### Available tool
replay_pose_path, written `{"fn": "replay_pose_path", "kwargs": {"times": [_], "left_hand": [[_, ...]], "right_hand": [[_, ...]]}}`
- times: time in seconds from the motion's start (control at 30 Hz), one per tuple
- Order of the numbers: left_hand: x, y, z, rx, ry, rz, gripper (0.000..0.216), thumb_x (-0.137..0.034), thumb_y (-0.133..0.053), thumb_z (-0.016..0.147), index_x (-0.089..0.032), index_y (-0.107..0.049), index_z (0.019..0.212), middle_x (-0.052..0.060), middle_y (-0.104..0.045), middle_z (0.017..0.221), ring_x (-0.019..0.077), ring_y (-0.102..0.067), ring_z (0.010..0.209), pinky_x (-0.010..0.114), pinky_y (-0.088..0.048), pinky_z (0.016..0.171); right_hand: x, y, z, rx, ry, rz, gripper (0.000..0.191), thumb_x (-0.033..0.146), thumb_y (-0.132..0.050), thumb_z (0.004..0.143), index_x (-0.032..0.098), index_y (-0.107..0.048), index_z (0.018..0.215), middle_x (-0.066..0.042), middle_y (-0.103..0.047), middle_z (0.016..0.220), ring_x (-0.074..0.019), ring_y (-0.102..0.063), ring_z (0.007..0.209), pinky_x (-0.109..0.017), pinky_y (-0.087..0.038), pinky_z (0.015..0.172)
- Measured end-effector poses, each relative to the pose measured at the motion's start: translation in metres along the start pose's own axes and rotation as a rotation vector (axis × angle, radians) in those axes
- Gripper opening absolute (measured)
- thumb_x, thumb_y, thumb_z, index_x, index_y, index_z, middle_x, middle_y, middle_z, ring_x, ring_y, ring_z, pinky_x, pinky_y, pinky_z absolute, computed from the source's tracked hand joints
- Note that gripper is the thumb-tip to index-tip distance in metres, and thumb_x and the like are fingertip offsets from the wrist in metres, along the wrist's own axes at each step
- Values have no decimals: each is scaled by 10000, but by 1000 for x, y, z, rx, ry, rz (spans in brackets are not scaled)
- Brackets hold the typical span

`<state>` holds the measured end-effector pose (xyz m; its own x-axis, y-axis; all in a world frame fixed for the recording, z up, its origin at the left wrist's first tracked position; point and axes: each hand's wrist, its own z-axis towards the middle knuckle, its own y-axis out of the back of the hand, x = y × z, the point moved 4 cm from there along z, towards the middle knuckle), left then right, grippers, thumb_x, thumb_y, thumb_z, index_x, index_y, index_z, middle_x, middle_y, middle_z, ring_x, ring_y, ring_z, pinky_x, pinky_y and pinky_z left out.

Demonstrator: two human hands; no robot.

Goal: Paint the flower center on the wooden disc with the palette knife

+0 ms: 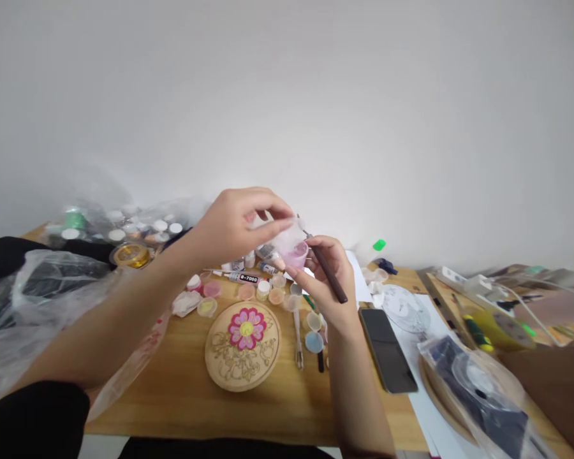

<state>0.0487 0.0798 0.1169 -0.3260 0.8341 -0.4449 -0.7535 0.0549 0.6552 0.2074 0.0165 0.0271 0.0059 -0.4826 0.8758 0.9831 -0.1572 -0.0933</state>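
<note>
My left hand is raised above the table, thumb and fingers pinched on a whitish translucent lid. Beside it, my right hand grips a small pot of lilac material with thumb and fingers. A thin-tipped tool with a dark brown handle also rests in the right hand, slanting up toward the lid. Below lies a round wooden board with an outlined plant design. Its flower has pink petals, darker pink edges and a yellow centre.
Small open pots and a B-7000 tube sit behind the board. Plastic bags and white-capped jars crowd the left. A phone, papers and a bagged item lie at right. The wall rises behind.
</note>
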Motion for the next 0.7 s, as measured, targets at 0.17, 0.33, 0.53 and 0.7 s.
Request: {"fn": "replay_pose_path", "kwargs": {"times": [0.17,0.33,0.53,0.7], "left_hand": [[-20,-13,-19,36,-387,95,177,-301,-569,973,-198,-674,1073,86,-770,1104,197,-703,1056,323,-542,948],[-24,-24,-28,51,-502,200,329,-168,-533,918,-188,-572,1244,111,-723,1200,228,-669,1153,382,-537,1009],[-24,-40,-25,27,-342,339,245,-247,-493,959,-207,-606,1173,99,-711,1189,271,-652,1160,450,-543,992],[-36,-49,-23,32,-175,350,279,-277,-402,993,-212,-650,1101,92,-708,1194,268,-660,1164,471,-529,1022]], "right_hand": [[0,6,0,-77,11,31,517,255,-881,643,278,-551,1040,31,-610,918,-116,-641,811,-278,-571,768],[0,10,1,-81,35,10,524,271,-864,668,290,-508,1052,40,-584,907,-114,-643,790,-280,-572,745],[8,6,-2,-87,83,-62,457,315,-810,732,292,-488,1055,27,-549,928,-124,-633,823,-312,-580,770],[19,1,-8,-111,138,-157,426,370,-793,773,288,-491,1062,21,-548,911,-118,-615,789,-291,-574,717]]}}
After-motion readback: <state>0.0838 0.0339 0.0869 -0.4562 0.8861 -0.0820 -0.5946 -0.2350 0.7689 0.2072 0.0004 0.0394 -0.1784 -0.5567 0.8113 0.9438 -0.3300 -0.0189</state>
